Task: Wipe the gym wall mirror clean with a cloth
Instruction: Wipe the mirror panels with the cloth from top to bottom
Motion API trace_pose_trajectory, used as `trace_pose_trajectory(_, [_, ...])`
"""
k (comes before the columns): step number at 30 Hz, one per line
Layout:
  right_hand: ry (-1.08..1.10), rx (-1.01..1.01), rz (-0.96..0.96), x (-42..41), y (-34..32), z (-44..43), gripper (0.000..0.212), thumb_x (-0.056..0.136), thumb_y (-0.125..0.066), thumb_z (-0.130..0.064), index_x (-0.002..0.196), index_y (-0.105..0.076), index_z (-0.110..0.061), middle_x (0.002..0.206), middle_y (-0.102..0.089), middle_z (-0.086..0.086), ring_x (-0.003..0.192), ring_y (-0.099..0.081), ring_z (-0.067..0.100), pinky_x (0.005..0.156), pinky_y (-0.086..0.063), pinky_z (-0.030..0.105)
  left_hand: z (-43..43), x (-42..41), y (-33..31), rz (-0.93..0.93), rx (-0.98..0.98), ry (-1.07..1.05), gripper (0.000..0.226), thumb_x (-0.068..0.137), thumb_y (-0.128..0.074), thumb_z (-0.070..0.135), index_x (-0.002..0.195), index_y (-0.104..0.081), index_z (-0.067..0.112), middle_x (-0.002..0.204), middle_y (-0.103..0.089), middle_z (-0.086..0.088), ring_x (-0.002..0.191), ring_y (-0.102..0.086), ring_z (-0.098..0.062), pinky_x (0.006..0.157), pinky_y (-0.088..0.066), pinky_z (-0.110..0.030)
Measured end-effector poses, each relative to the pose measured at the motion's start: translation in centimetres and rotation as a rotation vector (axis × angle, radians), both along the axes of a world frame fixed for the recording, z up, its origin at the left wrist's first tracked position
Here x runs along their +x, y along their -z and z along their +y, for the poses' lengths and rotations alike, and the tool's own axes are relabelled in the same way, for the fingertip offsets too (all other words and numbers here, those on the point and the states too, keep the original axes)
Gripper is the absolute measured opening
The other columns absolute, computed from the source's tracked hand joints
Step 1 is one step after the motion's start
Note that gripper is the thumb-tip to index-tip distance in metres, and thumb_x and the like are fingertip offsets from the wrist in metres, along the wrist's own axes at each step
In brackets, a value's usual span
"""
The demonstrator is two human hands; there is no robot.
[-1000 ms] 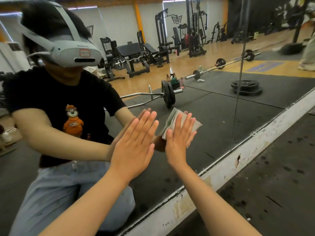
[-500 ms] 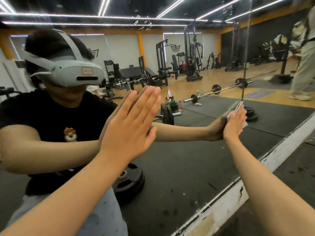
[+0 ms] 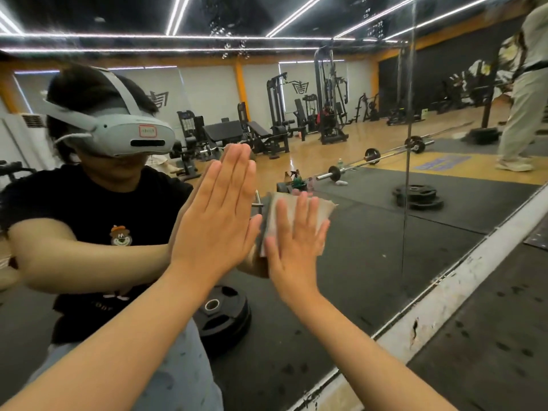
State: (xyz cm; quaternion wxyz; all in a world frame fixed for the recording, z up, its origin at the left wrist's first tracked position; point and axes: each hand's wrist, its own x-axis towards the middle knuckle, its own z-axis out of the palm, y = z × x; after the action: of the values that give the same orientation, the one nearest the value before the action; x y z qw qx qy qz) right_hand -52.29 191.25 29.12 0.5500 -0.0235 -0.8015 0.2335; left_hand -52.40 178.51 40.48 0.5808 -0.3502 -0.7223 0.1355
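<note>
Its straight fingers (image 3: 302, 215) pressing the folded pale-grey cloth (image 3: 326, 209) to the large glass wall mirror (image 3: 370, 247), the right hand (image 3: 292, 247) has swept back beside the flat, open left hand (image 3: 218, 221), which looks like another wiping pass completed.

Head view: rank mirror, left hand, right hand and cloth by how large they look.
mirror
left hand, perhaps only because nearer the camera
right hand
cloth, partly hidden under the right hand
</note>
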Motion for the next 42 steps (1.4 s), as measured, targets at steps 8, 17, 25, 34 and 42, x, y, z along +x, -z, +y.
trace_pose_trajectory(8, [0.037,0.276,0.103,-1.0,-5.8,7.1,0.052,0.105,-0.017,-0.049,0.154,-0.02,-0.031,0.163,-0.017,0.007,0.152,0.005,0.016,0.118,0.001,0.062,-0.1,-0.3,0.1,-0.019,-0.012,0.024,0.07,0.101,-0.015,0.036,0.153,-0.005,-0.009,0.162,-0.001,-0.027,0.152,0.0,-0.037,0.125,-0.002,-0.046])
trace_pose_trajectory(17, [0.181,-0.523,-0.028,-0.9,-7.7,20.8,0.065,0.096,-0.013,-0.043,0.158,-0.008,-0.025,0.167,-0.005,0.007,0.153,-0.003,0.022,0.121,-0.005,0.057,-0.4,-0.3,0.2,-0.035,-0.019,0.044,0.075,0.099,-0.017,0.042,0.154,-0.003,-0.008,0.163,0.003,-0.026,0.152,0.001,-0.036,0.124,-0.004,-0.046])
trace_pose_trajectory(25, [0.244,-0.74,-0.05,-1.0,-7.7,14.5,0.052,0.109,-0.013,-0.038,0.158,0.001,-0.03,0.167,0.004,0.0,0.153,0.007,0.018,0.122,0.002,0.053,-0.4,-0.4,0.2,-0.045,-0.013,0.051,0.076,0.098,-0.018,0.042,0.154,-0.007,-0.009,0.163,0.001,-0.026,0.153,0.0,-0.035,0.125,-0.004,-0.046])
trace_pose_trajectory(34, [-0.041,0.325,0.125,-0.2,-11.4,0.7,0.056,0.104,-0.023,-0.048,0.156,-0.009,-0.034,0.165,-0.002,-0.002,0.154,0.005,0.02,0.12,0.007,0.057,-1.7,1.3,-3.8,-0.075,0.267,0.091,0.075,0.095,-0.029,0.038,0.153,-0.016,-0.008,0.162,-0.01,-0.026,0.152,-0.01,-0.036,0.123,-0.007,-0.045])
trace_pose_trajectory(42, [0.029,0.4,0.168,-0.9,-21.1,5.7,0.056,0.104,-0.024,-0.046,0.157,-0.014,-0.03,0.167,-0.007,0.003,0.153,0.001,0.022,0.121,0.008,0.051,-3.1,0.2,-9.8,0.025,0.183,-0.081,0.078,0.096,-0.033,0.04,0.155,-0.008,-0.005,0.164,-0.001,-0.022,0.153,-0.002,-0.031,0.125,-0.003,-0.044])
